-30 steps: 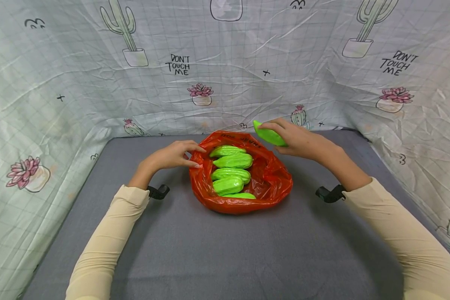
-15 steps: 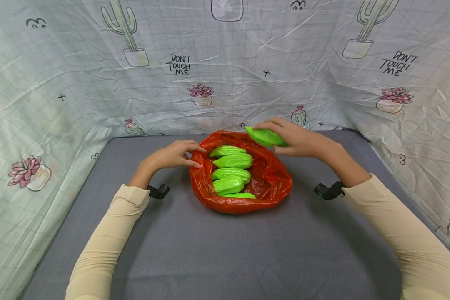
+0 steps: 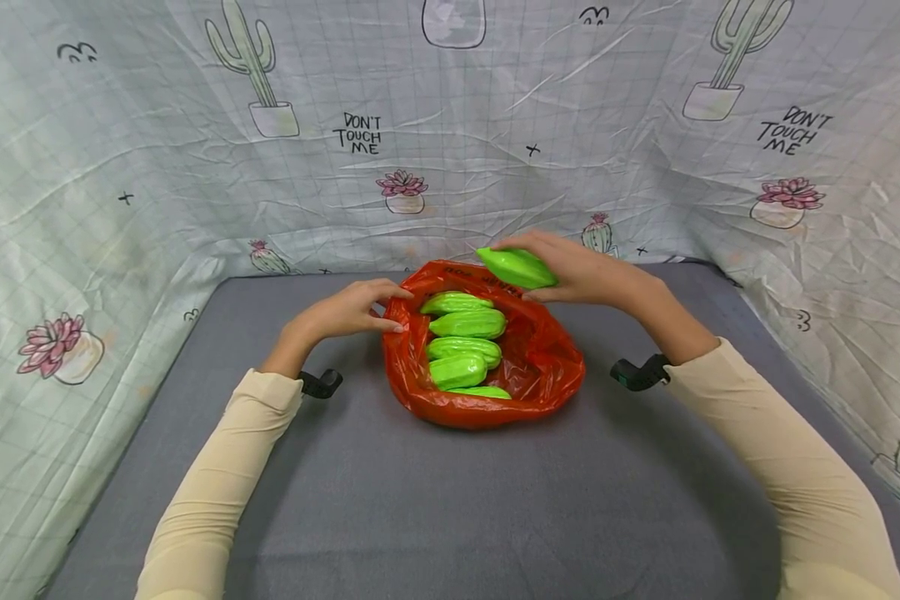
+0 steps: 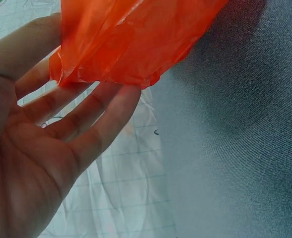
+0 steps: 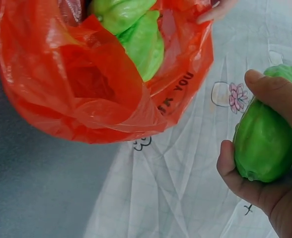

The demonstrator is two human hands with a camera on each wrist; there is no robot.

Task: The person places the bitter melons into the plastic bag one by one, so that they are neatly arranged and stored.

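Note:
A red plastic bag (image 3: 562, 379) lies with its mouth open in the middle of the table, and several shiny, ridged green fruits (image 3: 467, 323) lie side by side within it. Thumb and fingers of my left hand (image 3: 348, 310) hold the bag's left rim; in the left wrist view their tips are hidden by the red plastic (image 4: 131, 44). Above the bag's far right rim, my right hand (image 3: 581, 268) grips another ridged green fruit (image 3: 516, 267), pointed end toward the left. The right wrist view shows this fruit (image 5: 265, 141) between thumb and fingers, apart from the bag.
Grey cloth covers the table (image 3: 450, 508). A pale curtain (image 3: 465, 108) printed with cacti surrounds it at the back and both sides. Black wrist mounts (image 3: 640, 372) hang below both wrists.
My right hand has carried its green fruit leftward over the bag's far right rim. The left hand keeps its place on the rim, and the fruits in the bag lie as before.

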